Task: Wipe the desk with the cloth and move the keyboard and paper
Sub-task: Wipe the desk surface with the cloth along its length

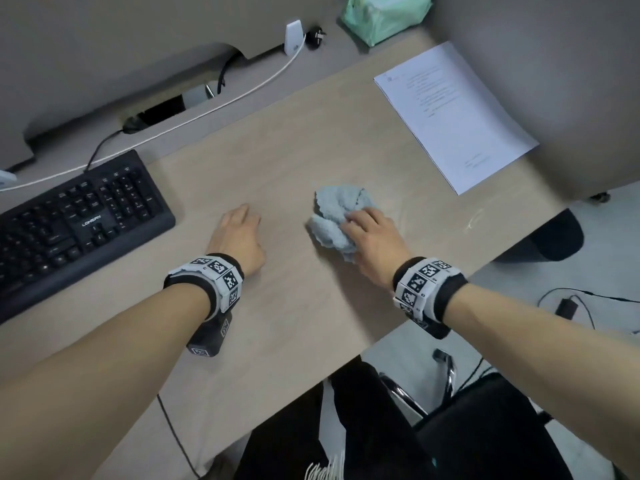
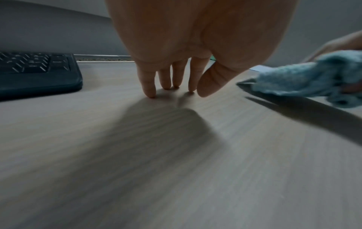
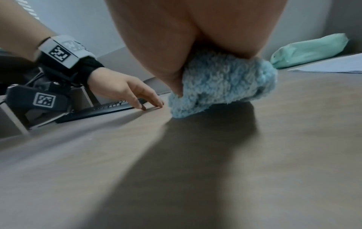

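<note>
A bunched light-blue fluffy cloth (image 1: 337, 216) lies on the pale wooden desk (image 1: 277, 161), near its middle. My right hand (image 1: 367, 233) grips the cloth from the near side and presses it onto the desk; in the right wrist view the cloth (image 3: 225, 86) bulges under my palm. My left hand (image 1: 239, 233) rests on the desk with straight fingers, fingertips (image 2: 150, 93) touching the wood, holding nothing. The black keyboard (image 1: 72, 223) sits at the left, a short gap from my left hand. Sheets of printed paper (image 1: 453, 116) lie at the far right.
A mint-green packet (image 1: 384, 15) stands at the back beyond the paper. A white cable (image 1: 214, 109) and a black cable (image 1: 100, 147) run behind the keyboard by a cable slot. The desk's right edge cuts diagonally; a chair (image 1: 491, 427) and floor cables lie below.
</note>
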A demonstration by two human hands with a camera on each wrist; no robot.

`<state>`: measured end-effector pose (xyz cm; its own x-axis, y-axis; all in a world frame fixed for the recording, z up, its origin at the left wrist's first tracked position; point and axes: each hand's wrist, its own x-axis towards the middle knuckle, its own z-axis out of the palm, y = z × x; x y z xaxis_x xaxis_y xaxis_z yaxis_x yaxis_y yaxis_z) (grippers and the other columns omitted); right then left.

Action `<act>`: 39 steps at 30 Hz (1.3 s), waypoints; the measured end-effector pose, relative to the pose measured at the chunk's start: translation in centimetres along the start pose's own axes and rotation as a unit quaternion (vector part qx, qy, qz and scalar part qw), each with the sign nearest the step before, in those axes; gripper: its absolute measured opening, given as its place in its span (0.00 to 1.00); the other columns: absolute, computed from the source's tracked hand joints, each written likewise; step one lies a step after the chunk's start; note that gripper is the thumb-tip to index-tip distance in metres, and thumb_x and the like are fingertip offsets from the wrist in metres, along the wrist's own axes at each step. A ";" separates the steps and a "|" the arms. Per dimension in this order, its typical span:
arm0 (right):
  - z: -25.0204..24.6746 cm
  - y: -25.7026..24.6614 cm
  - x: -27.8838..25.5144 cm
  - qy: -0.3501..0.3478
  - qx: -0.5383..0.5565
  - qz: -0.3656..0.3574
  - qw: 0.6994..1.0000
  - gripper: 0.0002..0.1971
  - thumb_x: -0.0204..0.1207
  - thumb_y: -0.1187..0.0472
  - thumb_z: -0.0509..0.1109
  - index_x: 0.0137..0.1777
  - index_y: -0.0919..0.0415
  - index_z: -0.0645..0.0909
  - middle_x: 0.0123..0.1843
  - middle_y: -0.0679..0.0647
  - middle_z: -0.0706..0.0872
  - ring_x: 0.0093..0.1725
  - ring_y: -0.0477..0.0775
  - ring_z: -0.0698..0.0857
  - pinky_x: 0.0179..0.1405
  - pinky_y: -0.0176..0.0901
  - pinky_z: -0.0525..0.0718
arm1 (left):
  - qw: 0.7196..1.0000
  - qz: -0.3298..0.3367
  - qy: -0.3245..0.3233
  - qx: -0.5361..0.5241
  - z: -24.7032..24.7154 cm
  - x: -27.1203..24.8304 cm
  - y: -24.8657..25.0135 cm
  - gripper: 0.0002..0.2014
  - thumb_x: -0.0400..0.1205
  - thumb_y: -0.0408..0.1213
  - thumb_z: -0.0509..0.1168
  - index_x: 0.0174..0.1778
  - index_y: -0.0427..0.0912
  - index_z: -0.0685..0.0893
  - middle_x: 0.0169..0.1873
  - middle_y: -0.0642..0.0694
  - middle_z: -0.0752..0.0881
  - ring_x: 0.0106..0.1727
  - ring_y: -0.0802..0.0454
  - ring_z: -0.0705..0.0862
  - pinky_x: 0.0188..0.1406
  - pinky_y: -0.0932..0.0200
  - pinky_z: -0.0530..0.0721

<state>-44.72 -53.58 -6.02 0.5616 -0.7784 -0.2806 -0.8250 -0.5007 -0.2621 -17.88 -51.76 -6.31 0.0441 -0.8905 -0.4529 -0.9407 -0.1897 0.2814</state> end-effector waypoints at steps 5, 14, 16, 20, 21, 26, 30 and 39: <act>4.1 -5.5 1.6 0.003 0.017 -0.033 0.999 0.36 0.70 0.57 0.77 0.78 0.60 0.70 0.81 0.62 0.69 0.81 0.71 0.63 0.79 0.65 0.65 | 0.999 0.018 -0.012 0.024 0.7 -0.2 2.1 0.34 0.74 0.34 0.66 0.79 0.38 0.68 0.84 0.37 0.60 0.83 0.37 0.58 0.82 0.49 0.59; 3.8 9.5 -12.0 0.012 -0.010 0.296 0.955 0.34 0.78 0.54 0.68 0.80 0.68 0.62 0.82 0.69 0.62 0.80 0.71 0.62 0.81 0.58 0.59 | 0.995 0.067 -0.003 0.077 3.1 0.5 8.4 0.37 0.72 0.31 0.65 0.80 0.39 0.65 0.84 0.43 0.59 0.83 0.39 0.57 0.81 0.47 0.62; 2.5 10.6 -13.7 0.041 0.025 0.343 0.938 0.27 0.75 0.57 0.72 0.72 0.67 0.71 0.75 0.67 0.71 0.70 0.71 0.70 0.72 0.59 0.70 | 0.992 0.092 -0.007 0.089 3.6 0.9 10.2 0.36 0.71 0.31 0.65 0.79 0.38 0.66 0.84 0.41 0.60 0.83 0.38 0.57 0.81 0.46 0.61; 2.3 6.4 -11.9 0.097 0.061 0.194 0.974 0.30 0.67 0.65 0.76 0.70 0.69 0.75 0.73 0.70 0.75 0.69 0.76 0.73 0.71 0.65 0.74 | 0.989 0.120 -0.011 0.084 4.1 1.8 13.3 0.35 0.72 0.32 0.64 0.79 0.40 0.67 0.84 0.41 0.59 0.83 0.38 0.57 0.80 0.43 0.62; 2.6 4.8 -11.3 0.073 0.070 0.145 0.984 0.32 0.69 0.63 0.76 0.74 0.68 0.73 0.77 0.69 0.72 0.75 0.76 0.69 0.76 0.64 0.69 | 0.988 0.123 -0.015 0.088 4.1 2.0 13.9 0.36 0.72 0.32 0.64 0.80 0.41 0.65 0.84 0.42 0.58 0.83 0.38 0.57 0.81 0.43 0.62; 3.9 4.6 -10.8 -0.013 0.039 0.094 0.995 0.36 0.77 0.66 0.67 0.84 0.61 0.59 0.87 0.63 0.53 0.86 0.69 0.51 0.85 0.59 0.52 | 0.977 0.161 -0.043 0.130 4.2 3.1 15.3 0.38 0.73 0.34 0.64 0.82 0.43 0.61 0.86 0.44 0.54 0.85 0.39 0.53 0.81 0.41 0.61; 2.8 9.5 -10.4 -0.007 0.052 0.173 0.983 0.37 0.79 0.62 0.66 0.86 0.59 0.54 0.89 0.59 0.47 0.87 0.66 0.48 0.86 0.56 0.51 | 0.978 0.154 -0.044 0.137 3.7 4.6 15.5 0.38 0.73 0.34 0.65 0.81 0.45 0.62 0.85 0.44 0.54 0.85 0.40 0.53 0.82 0.44 0.60; 0.5 18.4 -9.7 0.020 0.057 0.308 0.949 0.35 0.82 0.62 0.64 0.86 0.61 0.52 0.88 0.60 0.47 0.86 0.67 0.48 0.86 0.57 0.53 | 0.976 0.161 -0.042 0.139 3.3 7.9 18.2 0.37 0.71 0.33 0.64 0.80 0.43 0.64 0.85 0.41 0.56 0.84 0.39 0.54 0.81 0.44 0.60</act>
<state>-65.33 -55.02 -8.54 -0.0309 -0.9253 -0.3780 -0.9827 0.0972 -0.1577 -35.78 -60.86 -7.51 -0.2865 -0.8461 -0.4494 -0.9565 0.2255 0.1854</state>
